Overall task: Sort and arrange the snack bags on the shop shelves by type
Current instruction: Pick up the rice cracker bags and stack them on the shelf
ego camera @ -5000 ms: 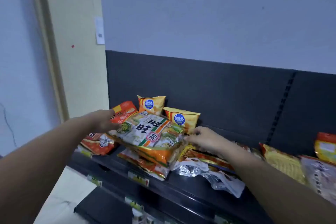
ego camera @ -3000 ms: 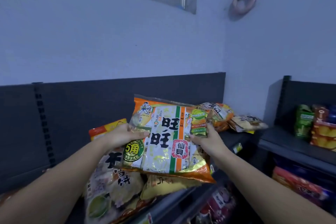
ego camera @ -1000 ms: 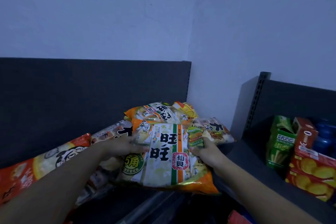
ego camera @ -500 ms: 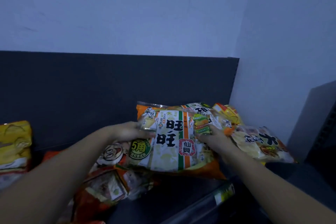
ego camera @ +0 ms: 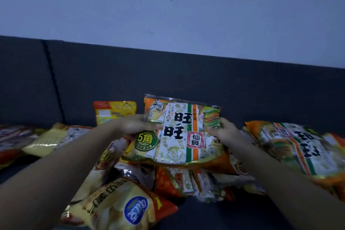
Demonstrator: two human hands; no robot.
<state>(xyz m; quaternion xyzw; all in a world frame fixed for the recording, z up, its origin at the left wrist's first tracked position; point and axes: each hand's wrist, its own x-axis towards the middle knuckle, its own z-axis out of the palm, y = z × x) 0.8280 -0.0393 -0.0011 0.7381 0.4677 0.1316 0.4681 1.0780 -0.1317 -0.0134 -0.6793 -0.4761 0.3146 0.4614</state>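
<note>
Slippage looms: left hand (ego camera: 137, 125) and right hand (ego camera: 225, 133) pinch the glossy rice-cracker bag (ego camera: 179, 136) by its sides over a loose pile (ego camera: 173, 181) that may slide under it.

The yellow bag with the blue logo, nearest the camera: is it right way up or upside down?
Upside down from this view: the yellow bag lies flat, its blue logo and lettering inverted.

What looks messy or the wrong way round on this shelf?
The left hand and right hand grip an orange rice cracker bag upright, but the matching bag on the right lies twisted round. The yellow chip bag at the front lies upside down, its blue logo flipped. Beneath, other bags lie heaped.
</note>
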